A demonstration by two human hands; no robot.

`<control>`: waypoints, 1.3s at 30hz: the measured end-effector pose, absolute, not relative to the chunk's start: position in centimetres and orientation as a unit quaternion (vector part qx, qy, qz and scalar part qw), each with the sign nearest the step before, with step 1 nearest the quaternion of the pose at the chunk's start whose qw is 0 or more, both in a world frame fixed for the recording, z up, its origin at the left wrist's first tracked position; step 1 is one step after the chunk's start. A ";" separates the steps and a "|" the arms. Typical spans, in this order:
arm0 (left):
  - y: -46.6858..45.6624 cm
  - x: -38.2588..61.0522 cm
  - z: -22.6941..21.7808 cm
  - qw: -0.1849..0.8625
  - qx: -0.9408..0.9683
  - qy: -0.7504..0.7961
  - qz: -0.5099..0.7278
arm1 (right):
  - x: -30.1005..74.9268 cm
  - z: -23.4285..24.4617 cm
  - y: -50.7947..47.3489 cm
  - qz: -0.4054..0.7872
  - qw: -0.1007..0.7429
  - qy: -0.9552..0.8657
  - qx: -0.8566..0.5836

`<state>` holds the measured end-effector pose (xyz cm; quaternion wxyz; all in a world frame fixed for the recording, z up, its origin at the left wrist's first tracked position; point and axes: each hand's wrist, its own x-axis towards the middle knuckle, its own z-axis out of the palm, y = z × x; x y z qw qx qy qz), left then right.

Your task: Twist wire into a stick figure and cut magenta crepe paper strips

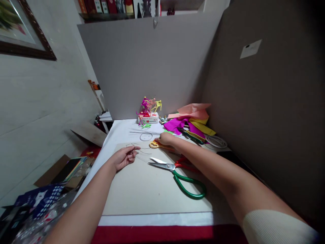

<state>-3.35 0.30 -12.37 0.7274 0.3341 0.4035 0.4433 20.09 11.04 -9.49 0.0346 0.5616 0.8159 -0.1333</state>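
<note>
The left hand (125, 157) has its fingers curled in and pinches a thin wire (131, 146). The wire bends up just past the fingertips. The right hand (165, 138) lies palm down and touches the orange scissors (154, 145). I cannot tell if it grips them. Big green scissors (172, 166) lie between the two hands, closer to the person, on the counter (119, 130). Just past the right hand is a wire ring (146, 137). Farther out are a little box (148, 118) and bright papers (193, 118).
</note>
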 end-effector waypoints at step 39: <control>-1.6 -3.4 -10.2 0.687 0.577 0.408 0.170 | 24.8 -5.6 1.3 -0.343 -0.145 0.876 0.307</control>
